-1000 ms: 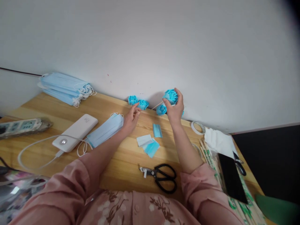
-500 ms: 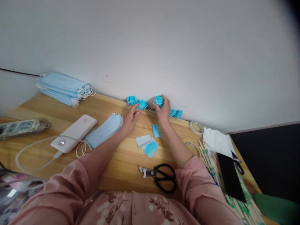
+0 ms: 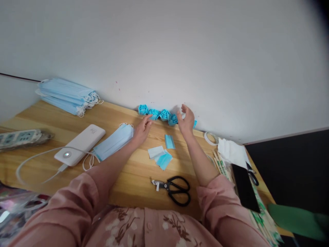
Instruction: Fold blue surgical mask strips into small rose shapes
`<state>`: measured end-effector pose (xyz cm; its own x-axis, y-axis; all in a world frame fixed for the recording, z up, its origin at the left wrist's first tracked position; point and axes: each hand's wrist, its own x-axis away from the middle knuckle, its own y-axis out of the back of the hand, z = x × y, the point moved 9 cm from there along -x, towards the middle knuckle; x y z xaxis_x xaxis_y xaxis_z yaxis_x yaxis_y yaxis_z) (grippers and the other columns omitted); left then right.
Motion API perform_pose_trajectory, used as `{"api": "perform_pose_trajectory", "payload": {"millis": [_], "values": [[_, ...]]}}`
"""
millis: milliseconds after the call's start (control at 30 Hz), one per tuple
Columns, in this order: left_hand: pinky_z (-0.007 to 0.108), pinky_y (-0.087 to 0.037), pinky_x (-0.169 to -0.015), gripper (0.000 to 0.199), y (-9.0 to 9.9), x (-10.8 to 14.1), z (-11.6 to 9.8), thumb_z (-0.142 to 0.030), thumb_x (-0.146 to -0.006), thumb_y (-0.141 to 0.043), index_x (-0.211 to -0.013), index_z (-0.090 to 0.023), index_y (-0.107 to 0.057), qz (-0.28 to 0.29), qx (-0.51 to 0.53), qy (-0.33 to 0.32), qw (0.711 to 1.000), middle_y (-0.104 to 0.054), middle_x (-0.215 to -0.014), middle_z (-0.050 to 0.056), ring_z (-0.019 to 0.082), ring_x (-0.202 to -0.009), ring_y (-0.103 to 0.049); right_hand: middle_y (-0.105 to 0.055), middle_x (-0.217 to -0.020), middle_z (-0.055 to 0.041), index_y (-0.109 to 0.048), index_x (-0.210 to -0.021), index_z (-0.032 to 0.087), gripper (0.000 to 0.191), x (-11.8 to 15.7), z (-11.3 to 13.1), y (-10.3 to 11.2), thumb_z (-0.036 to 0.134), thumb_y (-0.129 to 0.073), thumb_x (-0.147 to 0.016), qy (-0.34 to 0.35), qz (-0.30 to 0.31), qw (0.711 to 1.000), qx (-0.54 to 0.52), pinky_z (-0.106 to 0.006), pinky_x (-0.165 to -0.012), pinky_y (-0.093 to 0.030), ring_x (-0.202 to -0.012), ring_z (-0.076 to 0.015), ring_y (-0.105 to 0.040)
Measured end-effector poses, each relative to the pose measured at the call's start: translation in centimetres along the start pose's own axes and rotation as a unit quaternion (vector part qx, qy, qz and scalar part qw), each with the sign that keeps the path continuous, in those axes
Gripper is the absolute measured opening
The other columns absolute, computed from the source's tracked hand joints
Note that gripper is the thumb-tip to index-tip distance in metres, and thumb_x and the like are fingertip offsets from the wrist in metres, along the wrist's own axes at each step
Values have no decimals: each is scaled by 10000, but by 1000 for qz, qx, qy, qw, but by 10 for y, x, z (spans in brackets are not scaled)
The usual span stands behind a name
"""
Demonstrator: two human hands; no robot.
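Several blue handmade flowers stand in a row along the table's back edge against the wall. My left hand has its fingers stretched toward a blue flower, the fingertips at its lower front; whether they touch I cannot tell. My right hand is lifted just right of another blue flower, fingers apart and holding nothing. It partly hides the flowers at the right end. Nearer me lie cut blue and white mask pieces and a single blue piece. Black-handled scissors rest in front of my body.
At the left are a stack of face masks, a white power bank with a cable, more masks and a power strip. On the right lie a tape roll, white tissue, a black phone and wrapped sticks.
My right hand has let go of a blue flower, which now stands in the row, and has moved right with fingers opened. My left hand stays by the flowers.
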<state>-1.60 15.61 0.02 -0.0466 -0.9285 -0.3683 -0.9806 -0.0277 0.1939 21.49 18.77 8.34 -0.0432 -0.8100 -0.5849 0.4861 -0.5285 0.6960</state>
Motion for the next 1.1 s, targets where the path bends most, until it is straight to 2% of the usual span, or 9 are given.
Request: {"api": "perform_pose_trajectory", "payload": {"millis": [133, 233, 400, 500, 633, 700, 867, 967, 1100], "values": [[350, -517, -902, 443, -2, 0, 3, -388, -1009, -430, -1385, -180, -540, 10, -2, 2, 1000, -718, -1086, 96, 205, -984, -666, -655, -1377, -174, -491, -1460, 169, 626, 13, 21, -25, 410, -618, -897, 43, 117, 990, 71, -614, -1211, -257, -1287, -325, -599], [342, -518, -881, 444, -2, 0, 6, -390, -1007, -430, -1383, -184, -544, 10, 6, 3, 1000, -713, -1079, 95, 198, -961, -661, -605, -1437, -202, -413, -1528, 140, 742, 19, 30, -44, 330, -673, -859, 58, 152, 980, 113, -592, -1220, -243, -1322, -341, -567], [322, -513, -831, 436, -1, -2, 8, -416, -992, -458, -1346, -189, -574, 4, 9, 11, 1000, -716, -1047, 85, 180, -868, -648, -670, -1334, -197, -509, -1441, 105, 583, 13, 27, -57, 226, -582, -876, 70, 148, 977, 134, -544, -1212, -256, -1246, -328, -604], [314, -511, -800, 427, -1, -2, 8, -402, -989, -454, -1330, -183, -587, 6, 5, 17, 1000, -724, -1055, 86, 174, -823, -637, -727, -1225, -149, -626, -1275, 148, 409, 7, 23, -54, 213, -544, -881, 66, 132, 982, 114, -533, -1214, -238, -1176, -303, -635], [317, -520, -788, 420, -2, -3, 9, -380, -992, -443, -1328, -178, -592, 9, 9, 22, 1000, -734, -1067, 89, 177, -818, -644, -769, -1082, -107, -666, -1142, 167, 289, 5, 18, -48, 227, -526, -897, 31, 123, 989, 81, -498, -1190, -267, -1067, -277, -667], [320, -527, -797, 409, -2, -2, 10, -371, -993, -446, -1323, -182, -597, 7, 12, 21, 1000, -739, -1073, 87, 179, -836, -654, -770, -1088, -113, -651, -1193, 164, 327, 7, 20, -49, 243, -544, -894, 30, 133, 986, 92, -493, -1163, -299, -1068, -290, -663], [304, -524, -789, 400, -3, -2, 12, -372, -994, -456, -1319, -193, -607, 8, 6, 24, 1000, -737, -1077, 79, 170, -846, -653, -715, -1232, -183, -526, -1426, 147, 646, 8, 33, -45, 385, -681, -845, 57, 139, 974, 167, -552, -1126, -321, -1160, -367, -621], [295, -515, -773, 398, -2, -3, 12, -391, -996, -460, -1308, -198, -612, 7, 3, 20, 1000, -732, -1063, 72, 166, -836, -646, -690, -1232, -229, -538, -1406, 117, 645, 4, 40, -43, 432, -684, -862, 47, 126, 973, 189, -532, -1046, -387, -1162, -392, -610], [287, -508, -747, 398, -2, -3, 11, -398, -998, -456, -1294, -188, -618, 10, 0, 23, 1000, -725, -1042, 74, 165, -814, -631, -682, -1222, -243, -543, -1374, 114, 580, 2, 47, -57, 407, -663, -888, 46, 154, 968, 194, -495, -962, -425, -1135, -400, -617]]}}
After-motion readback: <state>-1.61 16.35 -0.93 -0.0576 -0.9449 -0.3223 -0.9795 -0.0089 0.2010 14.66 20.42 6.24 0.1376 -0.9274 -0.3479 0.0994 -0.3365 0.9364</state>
